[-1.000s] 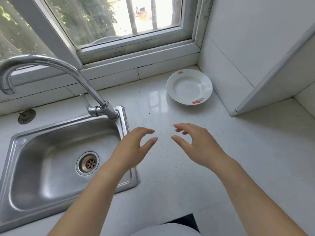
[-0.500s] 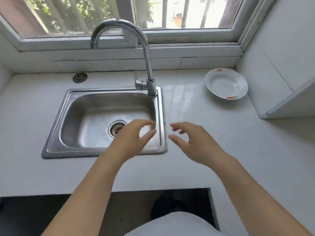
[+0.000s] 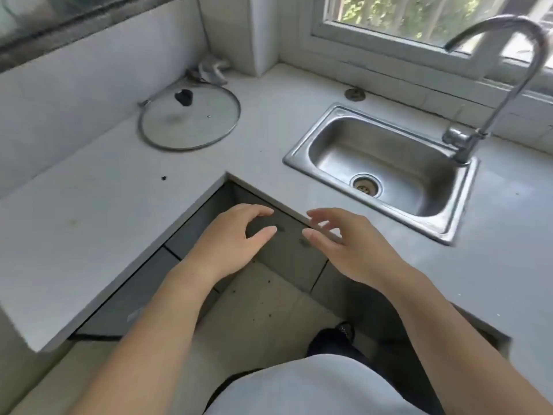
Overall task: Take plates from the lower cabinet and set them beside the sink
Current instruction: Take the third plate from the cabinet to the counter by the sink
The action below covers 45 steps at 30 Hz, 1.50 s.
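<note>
— Nearest first: the hands?

— Left hand (image 3: 230, 238) and right hand (image 3: 350, 244) hover apart, thumbs facing, fingers loosely bent, holding nothing.

— Under them?

— The grey, flat-fronted cabinet (image 3: 288, 259), in the inner corner of the L-shaped table (image 3: 104, 220).

— The plates?

— I cannot tell where they are.

— Farther back?

— The pale, glossy stone table holds a rectangular steel sink (image 3: 338, 145), long axis along the window wall. Left of it, a round glass lid (image 3: 188, 118) with a black knob lies flat.
</note>
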Tool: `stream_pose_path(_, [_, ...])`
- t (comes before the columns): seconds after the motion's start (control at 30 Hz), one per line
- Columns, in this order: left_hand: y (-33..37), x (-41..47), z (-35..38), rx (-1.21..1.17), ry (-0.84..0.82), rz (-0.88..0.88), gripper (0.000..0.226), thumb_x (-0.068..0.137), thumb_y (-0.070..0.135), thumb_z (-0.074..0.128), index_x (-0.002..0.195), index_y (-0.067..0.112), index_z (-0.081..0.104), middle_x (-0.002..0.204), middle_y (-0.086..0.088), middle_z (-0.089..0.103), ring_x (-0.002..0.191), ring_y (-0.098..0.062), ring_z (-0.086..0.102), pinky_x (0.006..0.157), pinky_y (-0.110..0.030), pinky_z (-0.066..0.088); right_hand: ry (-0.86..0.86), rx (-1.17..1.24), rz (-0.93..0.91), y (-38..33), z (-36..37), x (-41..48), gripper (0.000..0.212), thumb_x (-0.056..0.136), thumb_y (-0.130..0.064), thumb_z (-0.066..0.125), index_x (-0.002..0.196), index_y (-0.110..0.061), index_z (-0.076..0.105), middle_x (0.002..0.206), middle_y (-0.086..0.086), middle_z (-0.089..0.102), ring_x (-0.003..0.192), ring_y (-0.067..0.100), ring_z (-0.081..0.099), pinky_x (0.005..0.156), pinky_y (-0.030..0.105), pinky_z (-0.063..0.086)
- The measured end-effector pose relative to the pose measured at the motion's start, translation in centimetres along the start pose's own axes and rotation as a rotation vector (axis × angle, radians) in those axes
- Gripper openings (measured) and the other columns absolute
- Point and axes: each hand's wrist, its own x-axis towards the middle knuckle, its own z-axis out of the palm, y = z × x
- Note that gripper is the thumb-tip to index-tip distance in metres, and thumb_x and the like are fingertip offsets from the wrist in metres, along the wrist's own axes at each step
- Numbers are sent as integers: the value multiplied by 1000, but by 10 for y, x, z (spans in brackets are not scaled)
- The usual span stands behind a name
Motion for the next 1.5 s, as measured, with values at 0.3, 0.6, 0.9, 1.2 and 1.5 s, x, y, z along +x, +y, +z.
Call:
stream_pose_path(0.3, [-140,-174,-67,-93,429,-443,31,89,40,55,119,33,57,125,12,55,112,-3,49,87,-20,35,-422,-131,-462,-162,142,25,47,89,-47,51,132,-29,47,126,-13,55,109,4,52,82,16,34])
stream_pose_path(0.6, [-216,-297,-85,-167,694,-789,33,89,35,57,121,27,58,126,10,56,110,-5,52,83,-12,31,-795,-166,-722,-264,268,25,42,90,-42,53,129,-29,49,123,-12,56,107,5,53,81,15,36])
stream_pose_path(0.9, [-303,-341,-144,-183,883,-1008,33,88,37,57,119,27,58,125,8,57,113,-7,52,84,-16,33,-965,-215,-981,-383,385,62,41,88,-42,54,125,-26,54,120,-8,59,103,7,55,80,12,36])
stream_pose_path(1.2, [-340,-429,-153,-247,1085,-1308,35,90,40,52,124,30,54,128,15,53,109,3,47,75,-6,32,-1233,-240,-1251,-476,496,27,41,87,-41,55,125,-24,55,119,-7,60,101,10,56,82,17,39])
stream_pose_path(1.5, [-370,-553,-125,-367,1287,-1576,35,91,42,51,125,34,52,124,18,51,110,2,46,71,-12,37,-1507,-370,-1470,-547,607,-94,42,88,-47,51,127,-31,49,125,-14,53,106,2,50,80,15,34])
